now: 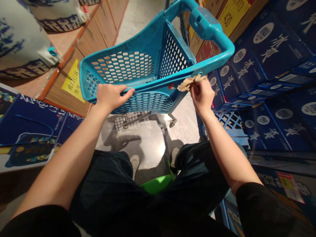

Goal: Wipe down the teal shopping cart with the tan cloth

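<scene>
A blue plastic shopping cart with honeycomb holes in its sides stands right in front of me. My left hand grips the cart's near top rim, thumb stretched along the edge. A crumpled beige cloth is pinched in my right hand. The cloth lies against the cart's side, close under the handle end. Inside the cart, the visible part of the basket shows its perforated walls and a hinged rear panel.
Stacked blue boxes line the right side. White jars with blue patterns stand on a wooden counter at the left, with dark blue boxes below. Something green is between my legs. A yellow sign hangs on the counter.
</scene>
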A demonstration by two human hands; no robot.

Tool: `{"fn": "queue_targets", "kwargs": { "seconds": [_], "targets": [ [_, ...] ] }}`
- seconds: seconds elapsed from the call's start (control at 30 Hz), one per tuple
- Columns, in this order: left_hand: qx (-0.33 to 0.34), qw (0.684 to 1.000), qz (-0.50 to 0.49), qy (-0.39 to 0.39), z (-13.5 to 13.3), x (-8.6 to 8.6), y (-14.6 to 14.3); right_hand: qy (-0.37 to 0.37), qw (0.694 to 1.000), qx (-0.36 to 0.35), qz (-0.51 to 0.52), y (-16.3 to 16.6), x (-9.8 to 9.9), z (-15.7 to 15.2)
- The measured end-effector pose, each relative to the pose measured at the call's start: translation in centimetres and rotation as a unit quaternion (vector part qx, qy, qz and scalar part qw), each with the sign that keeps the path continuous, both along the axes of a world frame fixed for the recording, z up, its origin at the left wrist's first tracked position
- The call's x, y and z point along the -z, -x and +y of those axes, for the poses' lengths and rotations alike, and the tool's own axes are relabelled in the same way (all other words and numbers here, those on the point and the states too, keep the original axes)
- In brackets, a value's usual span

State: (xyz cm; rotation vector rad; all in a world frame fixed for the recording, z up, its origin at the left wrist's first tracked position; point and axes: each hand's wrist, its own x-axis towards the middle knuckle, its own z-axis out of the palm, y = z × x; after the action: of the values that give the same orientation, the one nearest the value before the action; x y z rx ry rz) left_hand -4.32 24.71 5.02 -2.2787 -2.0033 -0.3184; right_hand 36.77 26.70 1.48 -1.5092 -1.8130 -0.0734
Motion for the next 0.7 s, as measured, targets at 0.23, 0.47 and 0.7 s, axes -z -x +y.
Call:
{"fn": "queue_targets", "kwargs": {
  "seconds": [0.23,0.47,0.7],
  "targets": [
    [0.004,1.0,-0.003,0.013,0.0,-0.2,-0.1,0.062,0.997,0.027,-0.032,1.2,0.6,0.0],
    [0.011,0.999,-0.033,0.024,0.1,-0.2,-0.6,0.129,0.984,-0.008,-0.119,1.8,1.9,0.2],
    [0.001,0.997,-0.053,0.053,0.4,-0.3,-1.2,-0.022,0.999,0.024,-0.01,0.4,1.9,4.7]
  ]
}}
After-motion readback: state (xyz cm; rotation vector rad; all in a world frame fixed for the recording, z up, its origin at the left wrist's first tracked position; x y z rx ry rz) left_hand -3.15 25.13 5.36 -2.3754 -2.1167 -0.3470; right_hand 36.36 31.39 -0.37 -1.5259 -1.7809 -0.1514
